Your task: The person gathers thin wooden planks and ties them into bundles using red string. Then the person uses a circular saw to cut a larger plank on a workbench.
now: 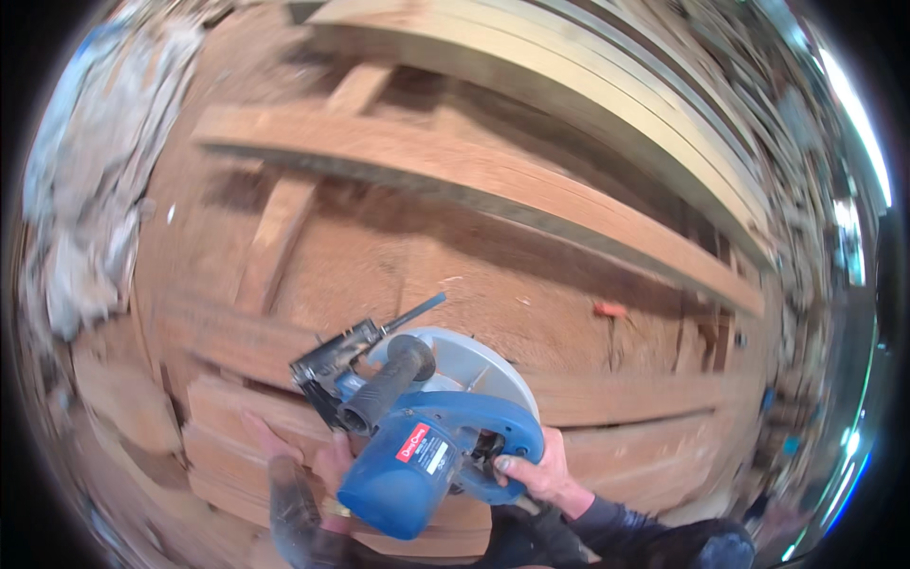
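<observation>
My right hand (542,471) is closed round the rear handle of a blue circular saw (403,479). The saw is tilted on its side above the boards, its pale grey blade guard (483,365) and black front handle (389,384) facing up. A dark metal base plate (346,356) with a rod stands out at its far left. Left of the saw, my left hand (270,444) rests on a reddish wooden board (223,446), fingers stretched out and somewhat blurred. Beside it, a skin-coloured shape (332,465) is partly hidden by the saw; I cannot tell what it is.
A long reddish beam (455,166) lies across wooden crosspieces (277,232) beyond the saw. Farther off are stacked pale planks (569,71). Sawdust covers the floor (398,251), where a small orange-red object (609,309) lies. Pale sheeting (100,161) is at the left.
</observation>
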`<state>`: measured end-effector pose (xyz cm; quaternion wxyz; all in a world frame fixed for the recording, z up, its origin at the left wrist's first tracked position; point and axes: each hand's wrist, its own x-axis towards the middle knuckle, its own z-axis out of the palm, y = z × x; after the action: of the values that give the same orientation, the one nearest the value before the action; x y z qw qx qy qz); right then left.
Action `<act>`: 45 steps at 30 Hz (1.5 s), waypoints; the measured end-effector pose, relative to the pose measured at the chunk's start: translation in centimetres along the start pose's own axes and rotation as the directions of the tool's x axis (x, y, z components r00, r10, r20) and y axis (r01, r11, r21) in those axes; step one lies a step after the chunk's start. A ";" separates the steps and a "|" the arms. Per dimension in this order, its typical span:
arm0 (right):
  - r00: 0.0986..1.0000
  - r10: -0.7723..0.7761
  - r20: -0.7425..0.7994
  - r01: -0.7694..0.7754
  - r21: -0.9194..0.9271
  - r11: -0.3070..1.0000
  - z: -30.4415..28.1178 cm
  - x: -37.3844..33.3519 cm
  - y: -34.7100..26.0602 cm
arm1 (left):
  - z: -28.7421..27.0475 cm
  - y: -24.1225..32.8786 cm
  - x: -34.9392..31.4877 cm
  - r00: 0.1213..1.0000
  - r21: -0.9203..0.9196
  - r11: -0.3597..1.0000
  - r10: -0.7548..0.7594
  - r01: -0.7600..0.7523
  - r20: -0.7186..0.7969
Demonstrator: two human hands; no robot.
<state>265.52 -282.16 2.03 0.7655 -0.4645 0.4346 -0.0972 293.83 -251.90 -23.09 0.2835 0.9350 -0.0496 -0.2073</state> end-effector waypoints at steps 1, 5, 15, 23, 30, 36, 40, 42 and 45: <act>1.000 -0.013 -0.027 0.014 0.009 1.000 -1.4 -1.9 -0.6 | 1.9 1.7 -2.0 0.998 -0.022 1.000 0.018 -0.017 0.068; 0.975 -0.062 -0.212 0.042 -0.100 0.994 -1.7 -8.8 -2.7 | 8.0 6.1 -9.2 0.921 -0.171 0.985 0.045 0.024 0.388; 0.739 -0.190 -0.646 0.343 0.119 0.932 10.7 -8.3 0.4 | -11.4 10.1 6.2 0.651 -0.052 0.998 0.058 -0.028 0.757; 0.592 0.096 -0.800 0.436 0.418 0.797 5.5 -6.0 3.4 | -28.9 10.1 19.0 0.899 0.129 0.991 -0.019 -0.042 0.438; 0.335 -0.160 -0.929 0.057 -0.149 0.987 -2.4 -6.4 12.0 | -35.3 6.7 16.3 0.936 0.345 0.937 -0.173 0.060 0.306; 0.498 -0.222 -0.838 -0.300 -0.407 0.863 -2.9 -5.1 17.1 | -35.7 8.8 16.8 0.912 0.351 0.914 0.046 -0.203 0.408; 0.637 -0.194 -0.746 -0.353 -0.507 0.787 -0.5 -4.7 19.4 | -33.6 11.1 19.0 0.845 0.237 0.919 0.157 -0.314 0.511; 0.624 -0.335 -0.706 -0.315 -0.619 0.719 1.0 -3.8 20.8 | -31.9 11.6 20.2 0.841 0.333 0.905 0.049 -0.266 0.539; 0.601 -0.430 -0.674 -0.349 -0.706 0.617 2.9 -2.5 22.7 | -29.8 11.6 20.6 0.724 0.421 0.711 0.180 -0.564 0.666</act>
<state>260.38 -266.45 -14.05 0.1982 -0.6651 0.7111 -0.1130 325.25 -250.66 -1.65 -0.0182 0.8323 -0.3939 -0.3897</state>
